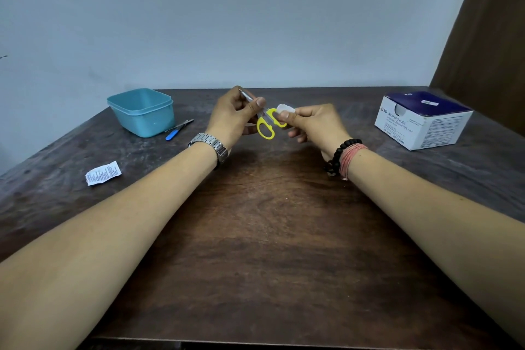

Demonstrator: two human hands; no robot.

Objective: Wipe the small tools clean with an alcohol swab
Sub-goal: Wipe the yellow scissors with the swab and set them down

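Observation:
Small scissors with yellow handles [266, 130] are held above the far middle of the table. My left hand [233, 116] grips them by the metal blades, tips pointing up and left. My right hand [315, 125] pinches a white alcohol swab [285, 108] against the upper yellow handle loop. A blue-handled small tool [178, 129] lies on the table beside the teal tub.
A teal plastic tub [142, 111] stands at the far left. A white and blue box of alcohol swabs [423, 121] sits at the far right. A torn swab wrapper [102, 173] lies at the left. The dark wooden table [264, 236] ends at a wall behind.

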